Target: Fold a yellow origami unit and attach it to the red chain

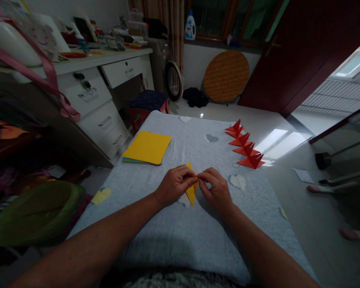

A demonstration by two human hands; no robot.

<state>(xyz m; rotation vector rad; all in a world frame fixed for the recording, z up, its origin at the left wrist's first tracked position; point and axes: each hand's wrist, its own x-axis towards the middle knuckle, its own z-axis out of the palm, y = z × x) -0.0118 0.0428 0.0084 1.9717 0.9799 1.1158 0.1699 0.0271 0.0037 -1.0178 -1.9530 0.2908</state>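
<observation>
Both hands pinch a folded yellow paper (191,191) at the middle of the cloth (168,228): the left hand (174,185) at 9 o'clock of it, the right hand (216,189) at 3. A paper stack (147,147) lies at 11 o'clock, red folded pieces (245,146) at 1.

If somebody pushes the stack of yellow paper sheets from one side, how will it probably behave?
The stack of yellow paper sheets looks thin and flat, so it is probably light and floppy if lifted. It lies on a soft grey cloth, so a push may slide the top sheets and fan them apart. It should not roll or tip.
</observation>
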